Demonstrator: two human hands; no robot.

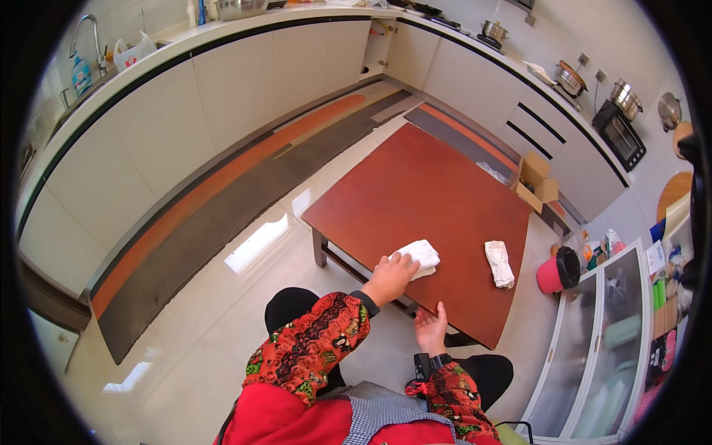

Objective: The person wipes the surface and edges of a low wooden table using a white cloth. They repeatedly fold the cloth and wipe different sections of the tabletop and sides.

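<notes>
A low table with a reddish-brown top (423, 189) stands before me. My left hand (392, 278) reaches over its near edge and rests on a folded white cloth (421, 255), fingers over the cloth's left side; whether they grip it is hard to tell. My right hand (431, 327) is at the table's near edge, palm turned up and fingers apart, with nothing in it. Another folded white cloth (499, 264) lies flat on the right part of the tabletop, apart from both hands.
An open cardboard box (535, 181) stands beyond the table's right corner. A pink bin (550, 275) with a black liner and a glass-fronted cabinet (595, 334) are at the right. A long floor mat (222, 222) runs along the kitchen cabinets.
</notes>
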